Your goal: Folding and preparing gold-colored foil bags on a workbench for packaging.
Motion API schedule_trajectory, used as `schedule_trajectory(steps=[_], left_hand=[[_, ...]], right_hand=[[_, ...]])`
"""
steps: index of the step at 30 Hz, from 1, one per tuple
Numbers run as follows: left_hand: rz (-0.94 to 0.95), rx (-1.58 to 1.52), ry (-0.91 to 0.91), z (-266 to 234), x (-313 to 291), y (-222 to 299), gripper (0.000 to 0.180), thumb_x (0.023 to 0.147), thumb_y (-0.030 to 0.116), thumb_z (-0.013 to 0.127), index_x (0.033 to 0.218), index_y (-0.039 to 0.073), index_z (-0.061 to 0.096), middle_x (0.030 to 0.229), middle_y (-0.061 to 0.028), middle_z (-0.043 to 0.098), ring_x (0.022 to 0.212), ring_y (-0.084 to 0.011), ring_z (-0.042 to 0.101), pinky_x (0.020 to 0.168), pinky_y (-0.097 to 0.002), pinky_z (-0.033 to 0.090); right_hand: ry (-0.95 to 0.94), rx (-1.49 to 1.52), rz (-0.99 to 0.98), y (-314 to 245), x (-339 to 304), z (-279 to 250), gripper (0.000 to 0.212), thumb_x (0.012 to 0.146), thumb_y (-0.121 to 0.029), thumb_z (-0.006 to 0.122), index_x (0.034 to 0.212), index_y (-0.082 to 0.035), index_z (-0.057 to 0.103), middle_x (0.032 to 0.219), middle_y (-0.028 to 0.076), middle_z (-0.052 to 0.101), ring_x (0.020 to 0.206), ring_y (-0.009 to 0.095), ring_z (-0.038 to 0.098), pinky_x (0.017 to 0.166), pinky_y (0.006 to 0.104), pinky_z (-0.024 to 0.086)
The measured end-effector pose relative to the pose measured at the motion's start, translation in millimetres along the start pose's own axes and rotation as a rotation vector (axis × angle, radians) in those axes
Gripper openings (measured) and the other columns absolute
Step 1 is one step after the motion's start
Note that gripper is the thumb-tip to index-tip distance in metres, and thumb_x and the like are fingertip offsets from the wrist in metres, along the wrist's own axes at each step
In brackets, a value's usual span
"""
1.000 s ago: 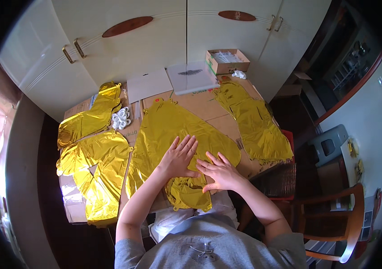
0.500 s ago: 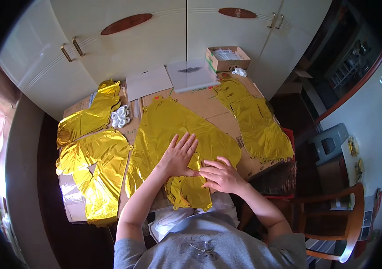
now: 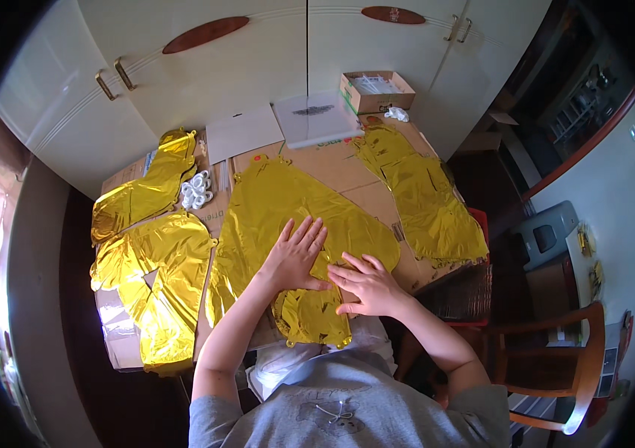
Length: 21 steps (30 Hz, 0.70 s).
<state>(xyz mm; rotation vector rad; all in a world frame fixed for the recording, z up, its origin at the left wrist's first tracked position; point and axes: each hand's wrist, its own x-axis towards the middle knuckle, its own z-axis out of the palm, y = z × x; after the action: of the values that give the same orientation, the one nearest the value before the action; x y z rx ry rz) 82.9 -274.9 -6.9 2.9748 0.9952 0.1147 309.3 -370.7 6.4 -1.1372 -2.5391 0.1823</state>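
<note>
A large gold foil balloon [image 3: 288,196], uninflated, lies flat on the cardboard-covered table in front of me. My left hand [image 3: 295,257] rests palm down on it, fingers spread. Just right of it, my right hand [image 3: 366,285] lies on the foil at the balloon's lower part, fingers stretched out. The near end of the foil [image 3: 310,317] hangs toward the table's front edge, below my hands. More flat gold foil balloons lie at the left [image 3: 161,276], the far left [image 3: 142,196] and the right [image 3: 429,198].
White ribbon rolls [image 3: 196,190] sit at the back left. Behind are a grey sheet [image 3: 245,134], a clear plastic sheet [image 3: 316,123] and a cardboard box [image 3: 377,101] of white sticks, with a small white bundle [image 3: 396,114] beside it. A wooden chair [image 3: 590,358] stands at the right.
My right hand has shifted slightly, its fingers moving up and left over the foil. My left hand stays nearly in place. The whole view has shifted slightly.
</note>
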Motion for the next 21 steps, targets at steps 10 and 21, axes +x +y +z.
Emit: schedule_trajectory(steps=[10, 21], left_hand=[[0.003, -0.012, 0.033, 3.3, 0.1, -0.4, 0.123, 0.068, 0.088, 0.044, 0.147, -0.004, 0.027, 0.154, -0.0205, 0.027, 0.145, -0.0346, 0.02, 0.117, -0.0539, 0.013], [0.009, -0.028, 0.056, 2.2, -0.2, -0.2, 0.122, 0.069, 0.088, 0.045, 0.147, -0.004, 0.026, 0.153, -0.0222, 0.028, 0.144, -0.0367, 0.022, 0.116, -0.0549, 0.014]], right_hand=[[0.075, 0.052, -0.186, -19.4, -36.1, -3.0, 0.021, 0.083, -0.021, 0.066, 0.101, -0.011, 0.07, 0.113, -0.002, 0.066, 0.119, 0.015, 0.055, 0.104, 0.0391, 0.037], [0.224, 0.033, -0.235, -22.3, -43.9, 16.2, 0.009, 0.081, -0.017, 0.067, 0.088, -0.014, 0.07, 0.099, -0.006, 0.068, 0.107, 0.011, 0.061, 0.087, 0.0322, 0.041]])
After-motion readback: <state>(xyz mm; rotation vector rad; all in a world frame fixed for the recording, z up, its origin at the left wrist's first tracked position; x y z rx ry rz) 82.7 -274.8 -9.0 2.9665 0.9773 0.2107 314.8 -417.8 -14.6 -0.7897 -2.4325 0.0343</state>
